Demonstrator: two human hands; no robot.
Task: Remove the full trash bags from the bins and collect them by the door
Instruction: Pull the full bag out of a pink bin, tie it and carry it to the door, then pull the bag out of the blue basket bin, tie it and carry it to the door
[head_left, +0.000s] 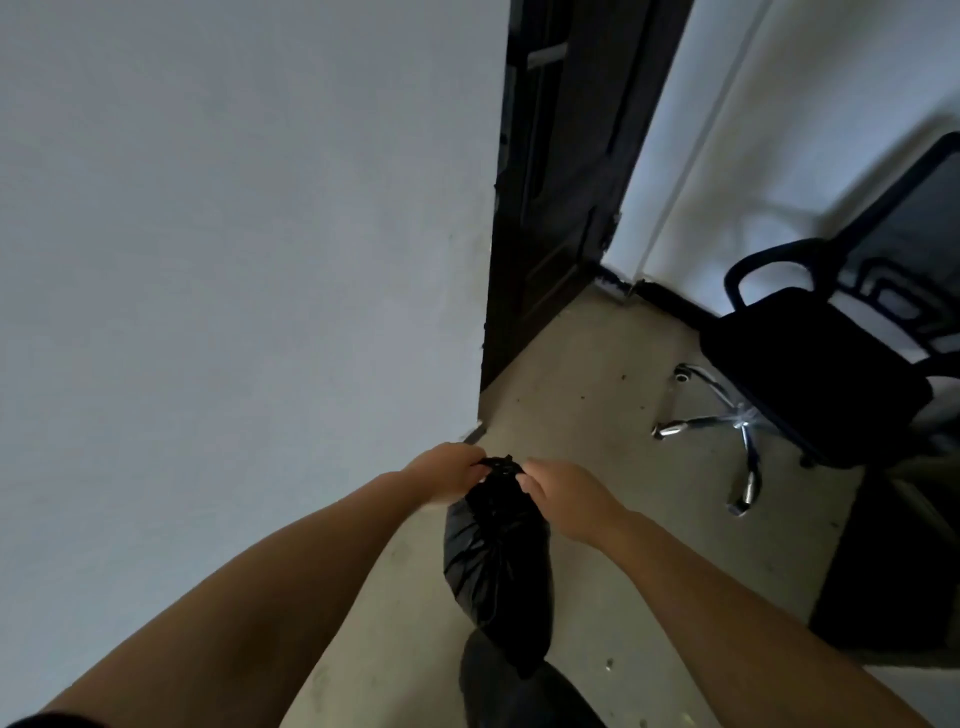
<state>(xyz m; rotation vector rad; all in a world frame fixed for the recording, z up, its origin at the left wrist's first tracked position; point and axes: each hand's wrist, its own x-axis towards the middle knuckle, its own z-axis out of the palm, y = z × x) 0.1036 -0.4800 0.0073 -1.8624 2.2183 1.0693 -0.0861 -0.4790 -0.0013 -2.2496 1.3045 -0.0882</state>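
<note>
While my left hand (447, 475) and right hand (558, 496) pinch the trash bag (496, 561) neck between fingertips, I judge I'm knotting it closed

Both hands hold the gathered top of a black bag (496, 561): the left hand (447, 475) pinches it from one side, the right hand (563, 496) from the other. The bag hangs over the floor (597, 415). A dark door (550, 182) stands ahead between white walls; a black chair (831, 374) is at the right.
</note>
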